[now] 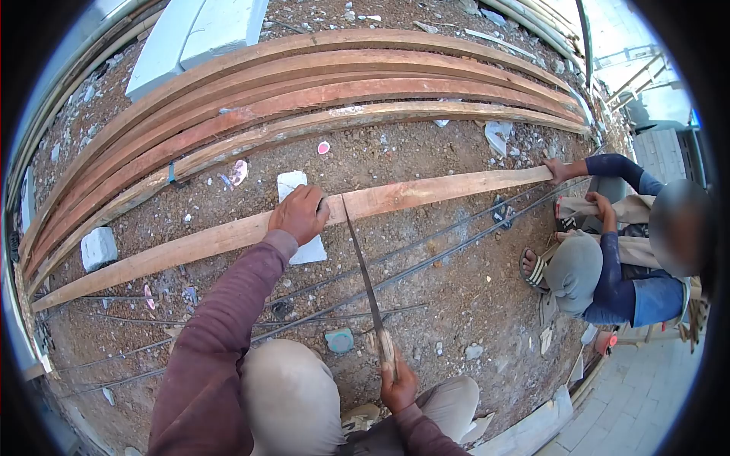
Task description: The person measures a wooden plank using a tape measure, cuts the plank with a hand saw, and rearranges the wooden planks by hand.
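A long wooden plank (pixel 426 189) lies across the view, over a white block (pixel 308 251) on the ground. My left hand (pixel 301 213) is closed over the plank left of the middle, fingers wrapped on its far edge. In my right hand (pixel 399 389) is the wooden handle of a handsaw (pixel 368 285). The saw's narrow blade points away from me, and its tip end meets the plank just right of my left hand. At the plank's right end, a crouching person's hand (pixel 558 170) rests on the wood.
Several long timber beams (pixel 327 95) lie side by side beyond the plank. Thin metal rods (pixel 449 264) run across the dirt on my side. A second white block (pixel 99 248) sits at left. The crouching person (pixel 631 258) is at right. Rubble and scraps dot the ground.
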Demonstrator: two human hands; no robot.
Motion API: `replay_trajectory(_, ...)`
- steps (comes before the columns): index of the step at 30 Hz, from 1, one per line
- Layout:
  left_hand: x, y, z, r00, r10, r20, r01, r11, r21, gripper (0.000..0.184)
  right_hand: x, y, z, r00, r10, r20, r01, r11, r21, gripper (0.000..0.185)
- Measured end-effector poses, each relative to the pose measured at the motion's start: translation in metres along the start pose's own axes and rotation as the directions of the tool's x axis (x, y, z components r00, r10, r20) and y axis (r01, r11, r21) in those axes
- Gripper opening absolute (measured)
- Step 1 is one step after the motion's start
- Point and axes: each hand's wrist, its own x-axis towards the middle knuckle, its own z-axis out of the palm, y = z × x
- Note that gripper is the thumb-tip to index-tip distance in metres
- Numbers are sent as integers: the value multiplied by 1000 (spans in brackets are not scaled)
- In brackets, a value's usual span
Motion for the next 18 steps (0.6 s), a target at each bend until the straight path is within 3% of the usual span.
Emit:
replay_trajectory(2, 5, -1, 0, 1000, 24, -12, -24, 1000, 4, 14, 58, -13, 23, 1000, 12, 4, -12, 1000, 2, 44)
replay_trajectory(4, 4, 4, -1, 999, 25, -26, -25, 1000, -4, 14, 131, -28, 53, 989, -144, -43, 146, 989, 35, 45)
replay_trajectory(7, 4, -1, -3, 999, 38, -30, -39, 999, -13, 14, 79, -12, 31, 998, 46, 39, -48, 997, 56, 44)
replay_trajectory(9, 9, 0, 0, 999, 34, -39, -35, 999, -15, 14, 1, 4, 3, 999, -54, -4, 54, 998, -33, 48)
replay_trajectory(12, 6, 0, 0, 1000, 19, -20, -19, 1000, 15, 14, -12, 7, 0, 992, 121, 37, -123, 992, 41, 48)
replay_trajectory(16, 6, -2, -4, 997, 70, -37, -70, 998, -4, 13, 131, -23, 51, 998, -58, -11, 58, 997, 48, 44)
replay_trajectory(18, 6, -1, -3, 996, 71, -50, -72, 997, -23, 12, 97, -11, 42, 998, -61, -21, 61, 998, 32, 44)
